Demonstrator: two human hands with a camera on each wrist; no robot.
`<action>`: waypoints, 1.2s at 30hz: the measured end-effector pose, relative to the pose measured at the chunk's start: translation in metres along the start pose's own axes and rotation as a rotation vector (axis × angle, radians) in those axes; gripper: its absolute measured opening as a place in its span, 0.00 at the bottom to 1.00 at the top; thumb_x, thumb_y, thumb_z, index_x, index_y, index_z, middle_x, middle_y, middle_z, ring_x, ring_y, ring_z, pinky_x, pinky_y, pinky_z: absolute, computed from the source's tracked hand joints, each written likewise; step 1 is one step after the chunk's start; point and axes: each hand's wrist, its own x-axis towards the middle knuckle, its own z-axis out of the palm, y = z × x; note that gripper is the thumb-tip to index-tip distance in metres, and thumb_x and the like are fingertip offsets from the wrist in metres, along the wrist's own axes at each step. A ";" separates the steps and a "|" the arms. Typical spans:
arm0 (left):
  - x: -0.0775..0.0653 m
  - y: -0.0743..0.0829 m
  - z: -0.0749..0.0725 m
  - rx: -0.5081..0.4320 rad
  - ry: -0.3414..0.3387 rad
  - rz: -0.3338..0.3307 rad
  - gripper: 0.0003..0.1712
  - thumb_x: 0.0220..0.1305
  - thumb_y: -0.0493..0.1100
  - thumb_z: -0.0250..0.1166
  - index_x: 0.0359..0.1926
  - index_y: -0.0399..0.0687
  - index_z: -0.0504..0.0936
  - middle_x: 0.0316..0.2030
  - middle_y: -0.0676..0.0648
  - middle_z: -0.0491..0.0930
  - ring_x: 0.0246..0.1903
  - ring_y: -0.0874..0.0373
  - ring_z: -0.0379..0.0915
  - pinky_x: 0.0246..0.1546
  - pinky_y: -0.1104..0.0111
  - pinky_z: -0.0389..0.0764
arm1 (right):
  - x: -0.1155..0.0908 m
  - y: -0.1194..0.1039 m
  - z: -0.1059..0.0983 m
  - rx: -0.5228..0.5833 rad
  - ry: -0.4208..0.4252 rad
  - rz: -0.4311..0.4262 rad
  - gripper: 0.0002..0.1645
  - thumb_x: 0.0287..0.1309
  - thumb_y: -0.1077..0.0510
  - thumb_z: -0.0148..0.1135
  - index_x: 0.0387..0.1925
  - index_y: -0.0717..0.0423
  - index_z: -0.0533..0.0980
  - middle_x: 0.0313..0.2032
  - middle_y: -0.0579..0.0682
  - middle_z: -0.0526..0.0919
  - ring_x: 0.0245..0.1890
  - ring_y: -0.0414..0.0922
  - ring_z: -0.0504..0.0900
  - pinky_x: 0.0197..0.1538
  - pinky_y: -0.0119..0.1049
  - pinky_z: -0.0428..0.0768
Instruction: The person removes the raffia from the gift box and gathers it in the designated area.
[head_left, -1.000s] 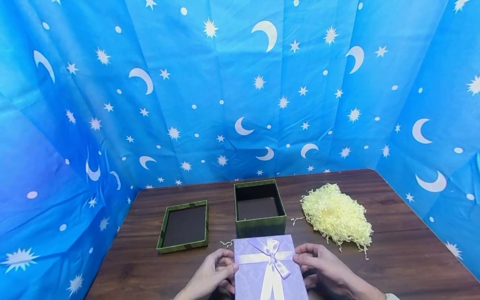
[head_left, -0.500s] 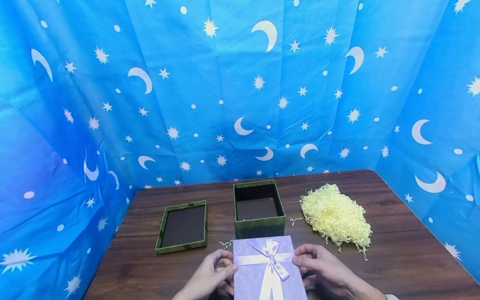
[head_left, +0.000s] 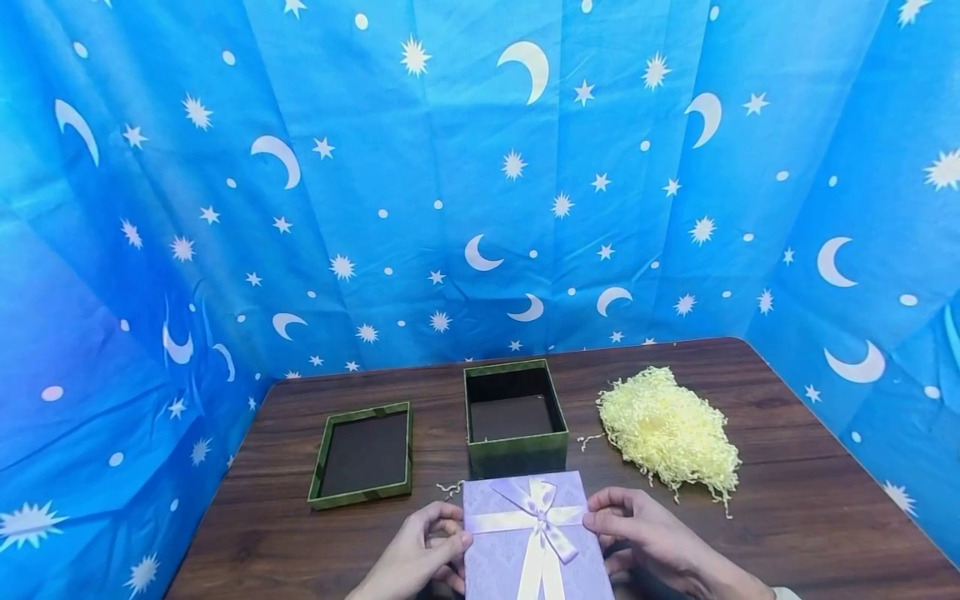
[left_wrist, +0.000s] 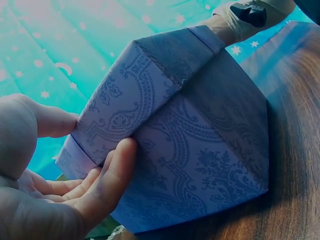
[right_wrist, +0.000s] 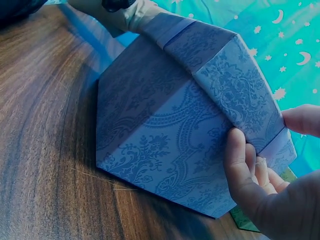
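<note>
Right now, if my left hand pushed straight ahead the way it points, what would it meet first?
The lavender gift box; your left hand touches its left side, so there seems to be no gap.

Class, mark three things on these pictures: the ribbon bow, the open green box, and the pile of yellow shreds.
Ribbon bow (head_left: 542,517): head view, on its central knot.
Open green box (head_left: 517,457): head view, on its front wall.
Pile of yellow shreds (head_left: 670,429): head view, near its middle.

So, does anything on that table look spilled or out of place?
Slightly: a pale curly shred lies near the purple box, apart from the yellow heap, so it looks like a stray bit. I see no obvious damage.
</note>
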 end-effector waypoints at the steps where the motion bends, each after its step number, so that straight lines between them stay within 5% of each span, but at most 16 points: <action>1: 0.000 0.000 0.000 -0.001 0.000 0.003 0.29 0.69 0.42 0.61 0.58 0.24 0.61 0.36 0.46 0.75 0.28 0.56 0.78 0.27 0.66 0.86 | 0.000 0.000 0.000 -0.001 0.000 -0.001 0.15 0.66 0.59 0.55 0.48 0.65 0.66 0.37 0.51 0.80 0.35 0.45 0.81 0.35 0.42 0.84; 36: -0.004 0.013 0.004 -0.029 0.032 0.025 0.28 0.66 0.40 0.62 0.57 0.25 0.61 0.39 0.44 0.72 0.29 0.59 0.77 0.28 0.64 0.87 | -0.004 -0.011 0.004 -0.037 0.018 -0.023 0.15 0.67 0.59 0.54 0.48 0.66 0.67 0.39 0.50 0.76 0.35 0.43 0.79 0.34 0.41 0.84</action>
